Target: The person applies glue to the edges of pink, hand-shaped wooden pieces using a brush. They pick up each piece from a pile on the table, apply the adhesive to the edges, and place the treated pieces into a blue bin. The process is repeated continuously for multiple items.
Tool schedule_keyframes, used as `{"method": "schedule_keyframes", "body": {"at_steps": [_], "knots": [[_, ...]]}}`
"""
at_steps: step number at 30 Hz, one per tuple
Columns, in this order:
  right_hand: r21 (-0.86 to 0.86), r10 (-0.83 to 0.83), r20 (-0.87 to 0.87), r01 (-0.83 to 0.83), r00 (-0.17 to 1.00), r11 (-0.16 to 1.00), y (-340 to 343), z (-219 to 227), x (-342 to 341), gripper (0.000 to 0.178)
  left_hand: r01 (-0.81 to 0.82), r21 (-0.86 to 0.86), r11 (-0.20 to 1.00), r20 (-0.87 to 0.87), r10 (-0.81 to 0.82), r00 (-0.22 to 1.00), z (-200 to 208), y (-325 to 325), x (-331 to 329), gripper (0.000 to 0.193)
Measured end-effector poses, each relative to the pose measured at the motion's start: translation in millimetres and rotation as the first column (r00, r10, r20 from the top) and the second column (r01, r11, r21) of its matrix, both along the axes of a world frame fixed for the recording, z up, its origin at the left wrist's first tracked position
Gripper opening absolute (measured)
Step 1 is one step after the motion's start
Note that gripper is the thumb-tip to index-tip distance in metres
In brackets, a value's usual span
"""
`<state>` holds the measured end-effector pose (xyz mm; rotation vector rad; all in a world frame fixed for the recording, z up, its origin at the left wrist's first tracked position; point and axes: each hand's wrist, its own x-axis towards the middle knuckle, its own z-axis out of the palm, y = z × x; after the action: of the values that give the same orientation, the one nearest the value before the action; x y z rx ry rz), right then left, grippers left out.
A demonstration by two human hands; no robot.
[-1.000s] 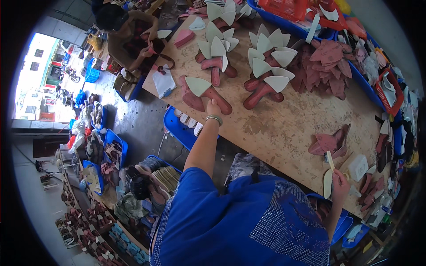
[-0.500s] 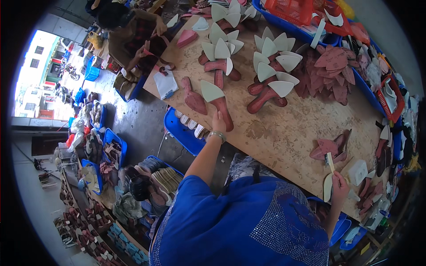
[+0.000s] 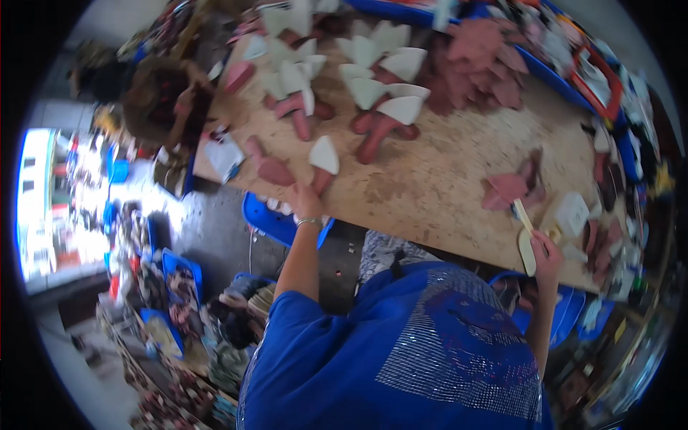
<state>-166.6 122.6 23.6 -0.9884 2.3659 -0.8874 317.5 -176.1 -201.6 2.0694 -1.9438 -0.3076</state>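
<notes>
My left hand is closed at the table's near edge, its fingers on the heel end of a red insole. A white pointed toe piece covers the insole's far end. Left of it lies a bare red insole. Over the table's right side, my right hand grips the pale handle of a brush. The brush's tip is beside red insole pieces. A pale sole-shaped piece lies by that hand, and a white plastic container stands just beyond. Motion blurs the view somewhat.
Several red insoles with white toe pieces stand in clusters at the back of the wooden table. A heap of red leaf-shaped pieces lies behind. A blue crate sits below the near edge. Another person works at the far left.
The view has shifted, moving the table up and left in the picture. The insole at my left hand has turned, its heel now pointing toward me. My right hand still holds the brush.
</notes>
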Motion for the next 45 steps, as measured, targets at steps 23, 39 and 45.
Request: {"method": "schedule_keyframes", "body": {"at_steps": [23, 39, 45], "knots": [[-0.075, -0.748, 0.277, 0.789, 0.604, 0.609, 235, -54, 16, 0.024, 0.956, 0.073, -0.285, 0.403, -0.868, -0.29, 68, 93, -597, 0.054], [0.008, -0.807, 0.308, 0.847, 0.504, 0.532, 257, -77, 9, 0.024, 0.791, 0.409, -0.455, 0.456, -0.648, -0.609, 33, 61, -676, 0.027], [-0.109, -0.68, 0.111, 0.689, 0.725, 0.717, 210, -104, -80, 0.024, 0.802, 0.485, -0.349, 0.239, -0.829, -0.505, 111, 50, -641, 0.028]]}}
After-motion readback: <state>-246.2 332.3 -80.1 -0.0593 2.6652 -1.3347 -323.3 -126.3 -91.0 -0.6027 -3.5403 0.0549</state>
